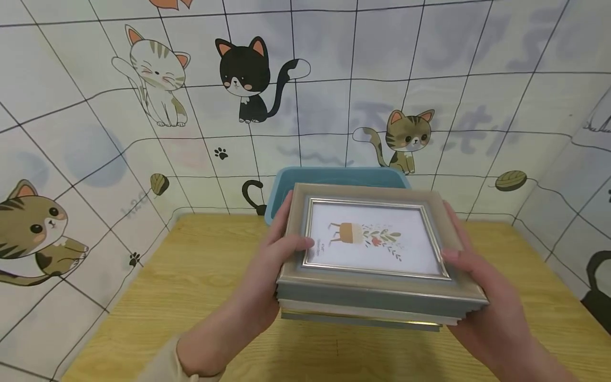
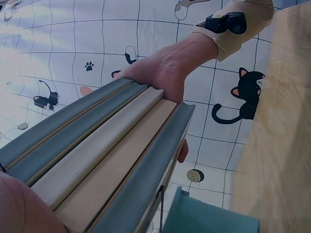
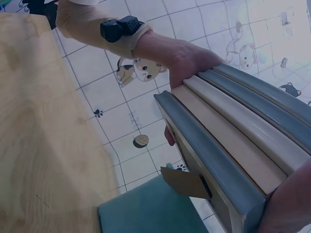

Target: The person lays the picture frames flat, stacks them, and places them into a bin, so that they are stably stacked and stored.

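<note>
Both hands carry a stack of several picture frames (image 1: 377, 297) above the table. My left hand (image 1: 262, 276) grips the left end, with its thumb lying on the top frame's edge. The right hand (image 1: 498, 302) grips the opposite end, thumb likewise on top. A beige-gold border surrounds the top frame's print (image 1: 367, 239), a potted plant drawing turned sideways. Blue-grey, white and beige frame sides (image 2: 112, 145) show pressed together in the left wrist view. From the lowest frame's back, a brown stand flap (image 3: 187, 183) sticks out in the right wrist view.
Behind the stack stands a blue-green plastic bin (image 1: 274, 207) at the table's back edge, partly hidden by the frames. The wood-grain table (image 1: 200, 265) is bounded by white sheets printed with grid lines and cats (image 1: 245, 79).
</note>
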`<state>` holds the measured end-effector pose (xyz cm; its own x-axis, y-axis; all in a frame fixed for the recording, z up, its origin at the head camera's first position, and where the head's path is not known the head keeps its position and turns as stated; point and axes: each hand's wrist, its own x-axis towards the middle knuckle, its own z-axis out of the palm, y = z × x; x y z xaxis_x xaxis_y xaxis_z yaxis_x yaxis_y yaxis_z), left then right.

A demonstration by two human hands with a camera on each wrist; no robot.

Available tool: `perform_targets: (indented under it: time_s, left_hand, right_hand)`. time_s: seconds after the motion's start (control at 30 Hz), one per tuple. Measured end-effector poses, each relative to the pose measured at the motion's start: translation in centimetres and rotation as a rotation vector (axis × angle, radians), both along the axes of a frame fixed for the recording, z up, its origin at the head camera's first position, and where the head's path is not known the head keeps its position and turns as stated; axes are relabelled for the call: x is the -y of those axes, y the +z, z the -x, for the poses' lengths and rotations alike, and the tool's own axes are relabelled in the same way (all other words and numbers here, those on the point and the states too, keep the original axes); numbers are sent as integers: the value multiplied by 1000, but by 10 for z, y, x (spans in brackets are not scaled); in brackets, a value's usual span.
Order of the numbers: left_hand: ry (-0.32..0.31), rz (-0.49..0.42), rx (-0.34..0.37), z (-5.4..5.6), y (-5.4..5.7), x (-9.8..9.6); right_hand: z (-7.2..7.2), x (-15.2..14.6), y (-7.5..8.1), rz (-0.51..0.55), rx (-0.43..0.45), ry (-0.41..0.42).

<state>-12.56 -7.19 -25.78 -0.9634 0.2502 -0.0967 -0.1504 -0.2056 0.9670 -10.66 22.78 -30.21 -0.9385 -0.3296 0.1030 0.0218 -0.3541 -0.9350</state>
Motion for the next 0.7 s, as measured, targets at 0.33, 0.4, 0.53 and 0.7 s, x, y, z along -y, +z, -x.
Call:
perform_targets:
  time_s: [0.33, 0.4, 0.53, 0.7]
  left_hand:
    - [27, -12, -90, 7, 22, 1]
    - [32, -14, -103, 12, 27, 0]
    - [37, -14, -123, 24, 33, -3]
    - [48, -35, -150, 43, 34, -5]
  right_hand:
    - [11, 6, 30, -1, -103, 13]
    - [14, 7, 36, 2, -121, 3]
    - [24, 10, 45, 22, -127, -12]
    - [39, 15, 51, 27, -155, -6]
